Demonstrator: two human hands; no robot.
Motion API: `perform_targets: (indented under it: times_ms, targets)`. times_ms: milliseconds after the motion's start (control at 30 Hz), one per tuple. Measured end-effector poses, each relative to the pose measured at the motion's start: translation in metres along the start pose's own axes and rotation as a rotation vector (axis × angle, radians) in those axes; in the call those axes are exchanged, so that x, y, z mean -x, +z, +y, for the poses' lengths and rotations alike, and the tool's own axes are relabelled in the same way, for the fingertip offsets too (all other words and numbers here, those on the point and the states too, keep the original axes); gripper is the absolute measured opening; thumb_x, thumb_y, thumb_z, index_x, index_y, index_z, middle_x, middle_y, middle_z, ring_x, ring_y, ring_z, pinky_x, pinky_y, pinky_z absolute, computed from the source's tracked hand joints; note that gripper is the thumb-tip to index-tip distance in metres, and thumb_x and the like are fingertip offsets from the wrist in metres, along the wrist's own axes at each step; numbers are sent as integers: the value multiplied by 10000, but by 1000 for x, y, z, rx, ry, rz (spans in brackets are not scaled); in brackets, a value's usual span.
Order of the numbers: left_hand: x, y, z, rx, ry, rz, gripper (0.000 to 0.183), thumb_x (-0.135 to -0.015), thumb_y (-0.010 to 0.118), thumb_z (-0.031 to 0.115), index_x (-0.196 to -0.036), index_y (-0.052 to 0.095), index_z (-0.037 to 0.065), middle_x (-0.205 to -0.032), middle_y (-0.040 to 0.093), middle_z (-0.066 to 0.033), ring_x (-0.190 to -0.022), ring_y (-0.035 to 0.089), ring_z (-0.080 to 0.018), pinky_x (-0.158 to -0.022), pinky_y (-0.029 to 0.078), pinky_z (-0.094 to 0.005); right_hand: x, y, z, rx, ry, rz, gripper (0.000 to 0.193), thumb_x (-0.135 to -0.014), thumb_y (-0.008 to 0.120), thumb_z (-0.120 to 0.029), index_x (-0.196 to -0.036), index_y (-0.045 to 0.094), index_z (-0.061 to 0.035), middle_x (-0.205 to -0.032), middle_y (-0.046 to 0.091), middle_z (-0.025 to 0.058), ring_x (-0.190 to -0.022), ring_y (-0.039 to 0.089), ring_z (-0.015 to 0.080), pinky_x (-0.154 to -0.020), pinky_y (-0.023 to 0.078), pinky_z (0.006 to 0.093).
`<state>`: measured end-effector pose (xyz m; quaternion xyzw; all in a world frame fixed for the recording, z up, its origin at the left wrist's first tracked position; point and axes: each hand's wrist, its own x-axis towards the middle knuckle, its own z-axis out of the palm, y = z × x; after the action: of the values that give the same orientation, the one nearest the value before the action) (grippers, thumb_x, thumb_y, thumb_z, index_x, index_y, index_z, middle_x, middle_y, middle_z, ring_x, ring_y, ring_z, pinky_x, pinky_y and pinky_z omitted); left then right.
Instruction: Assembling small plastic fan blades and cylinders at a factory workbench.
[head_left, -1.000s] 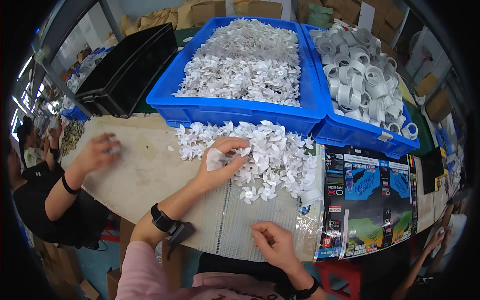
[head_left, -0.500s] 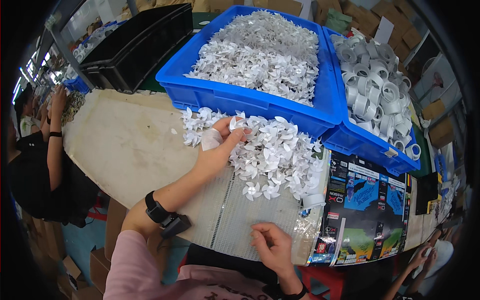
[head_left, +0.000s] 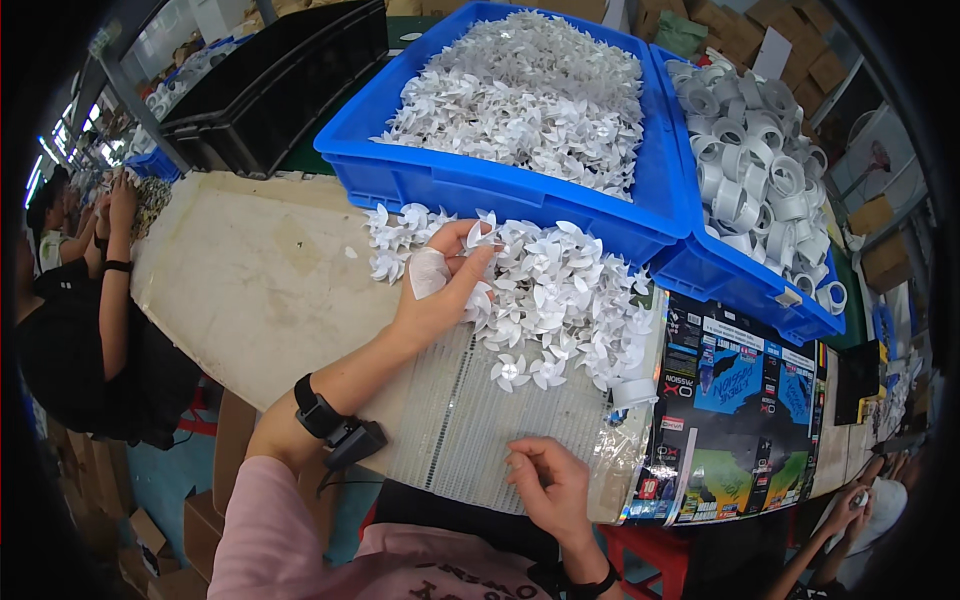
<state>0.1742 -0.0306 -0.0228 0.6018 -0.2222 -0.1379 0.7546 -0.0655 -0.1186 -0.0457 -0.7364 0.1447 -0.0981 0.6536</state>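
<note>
Co-worker's hand [head_left: 122, 205], over the left edge of the worktop [head_left: 270, 275] one second ago, now back at the far-left heap of small pieces [head_left: 152, 203]. My left hand [head_left: 448, 275] has moved slightly closer to the large blue bin [head_left: 500, 190]; my right hand [head_left: 552, 487] about the same.

Left: thumb and fingers pinching one white pinwheel-shaped piece [head_left: 481, 234], raised at the far side of the loose pile of pinwheel pieces [head_left: 560, 290]. White patch [head_left: 428, 272] near base of thumb, black wristband with a box [head_left: 335, 427] below.

Right: fingers loosely curled near the worktop's near edge, above the clear ribbed mat [head_left: 510, 425]; can't tell if it grips anything. Black band [head_left: 595, 585] on that wrist.

Loose pile sits on the worktop along the bin's near wall, spreading onto the mat's far edge. Bin itself heaped with the same pieces. Adjoining it on the right, second blue bin [head_left: 735, 285] full of white plastic rings [head_left: 750, 170]. Single white ring [head_left: 634, 393] at the pile's near right corner. Printed dark sheet [head_left: 735, 435] covers worktop right of that; black crate [head_left: 275, 95] at the far left corner.
</note>
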Motion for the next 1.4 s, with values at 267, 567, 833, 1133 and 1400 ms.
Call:
perform_targets:
  times_ms: [267, 567, 833, 1133, 1400]
  targets:
    - [-1, -3, -8, -67, 112, 2, 289, -933, 555, 137, -1180, 498, -3, -1033, 632, -89, -772, 588, -99, -695, 495, -244, 0, 1, 1, 1, -5, 6, 115, -861, 617, -32, -968, 620, 9, -765, 635, 76, -616, 623, 110, -525, 472, 226]
    - [1, -2, -6, -126, 59, -18, 274, -937, 539, 133, -1171, 496, -2, -1045, 633, -88, -729, 574, -98, -668, 478, -243, 0, 2, -2, 38, -16, 20, 113, -860, 615, -27, -967, 619, 9, -762, 633, 82, -611, 624, 114, -527, 477, 230]
    - [2, -1, -4, -140, 41, -18, 274, -933, 548, 144, -1160, 509, -5, -1024, 646, -88, -633, 552, -74, -543, 453, -219, 0, 2, -1, 40, -28, 25, 108, -861, 614, -30, -962, 616, 8, -760, 632, 83, -606, 622, 119, -524, 476, 235]
    - [3, -1, -4, -185, 12, 0, 296, -918, 574, 174, -1156, 534, 1, -882, 656, -59, -611, 567, -63, -532, 449, -198, 0, -1, -2, 64, -20, -30, 145, -881, 587, -25, -1004, 600, 51, -812, 636, 68, -655, 620, 96, -578, 492, 211]
    - [4, -2, -4, -202, -14, -27, 291, -927, 557, 154, -1172, 513, 4, -977, 658, -79, -621, 561, -71, -564, 452, -218, -1, 1, -2, 49, -22, 16, 120, -856, 615, -33, -968, 619, 7, -765, 628, 81, -614, 613, 117, -530, 478, 235]
